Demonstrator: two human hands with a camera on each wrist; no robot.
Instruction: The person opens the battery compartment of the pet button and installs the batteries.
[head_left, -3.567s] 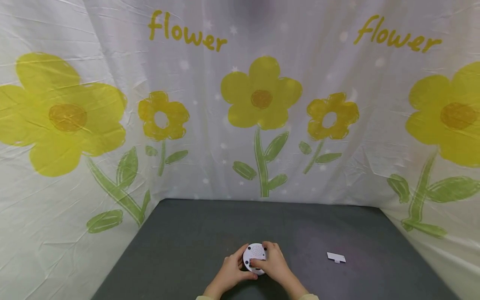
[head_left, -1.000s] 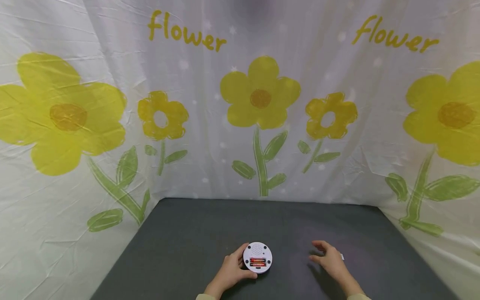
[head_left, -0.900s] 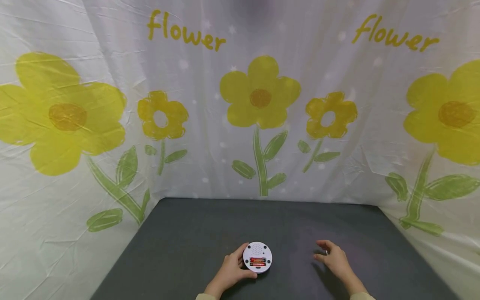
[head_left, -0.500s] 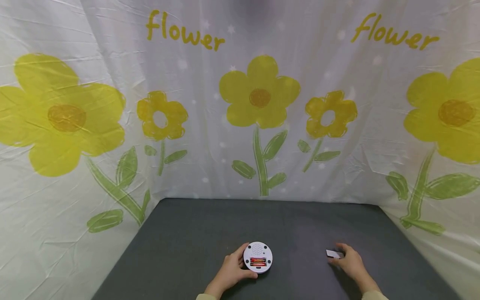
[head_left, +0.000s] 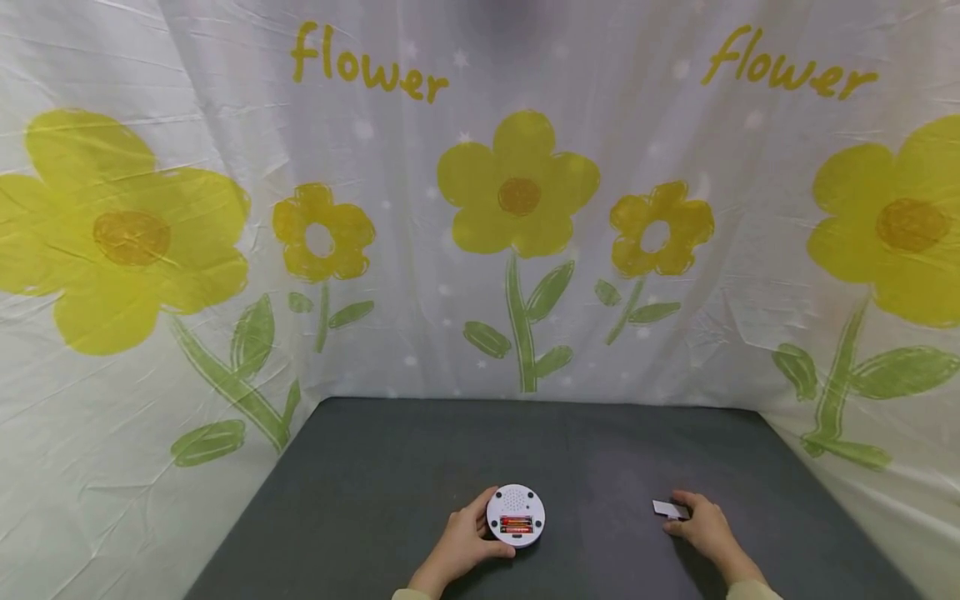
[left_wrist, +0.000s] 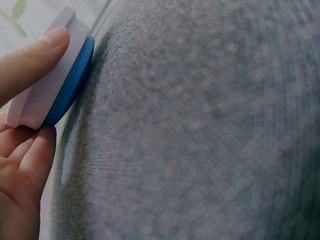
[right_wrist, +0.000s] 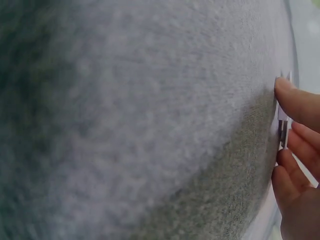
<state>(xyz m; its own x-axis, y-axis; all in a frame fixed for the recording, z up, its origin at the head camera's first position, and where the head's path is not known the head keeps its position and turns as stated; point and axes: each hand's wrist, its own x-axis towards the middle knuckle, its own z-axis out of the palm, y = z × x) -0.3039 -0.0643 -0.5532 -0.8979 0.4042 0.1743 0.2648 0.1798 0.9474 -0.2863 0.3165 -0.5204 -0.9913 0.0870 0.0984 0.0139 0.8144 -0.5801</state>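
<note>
My left hand point(head_left: 463, 537) grips the rim of a round white device point(head_left: 515, 500), thumb at the near edge and fingers round the far left. Its upturned face shows small speaker holes, black feet and an uncovered battery compartment with red batteries point(head_left: 516, 524) side by side. In the left wrist view the device's lower side point(left_wrist: 72, 82) is blue and sits close over the table. Well to the right, my right hand point(head_left: 707, 527) pinches a flat white battery cover point(head_left: 666, 507) by its right end, between thumb and fingers. In the right wrist view the fingers hide most of the cover point(right_wrist: 283, 112).
A dark grey table point(head_left: 420, 450) lies beneath both hands. White fabric point(head_left: 420, 350) printed with yellow flowers hangs along its back and sides.
My right hand has left the device, moved right to the battery cover and taken hold of it. The red batteries now show uncovered. My left hand has kept its hold on the device.
</note>
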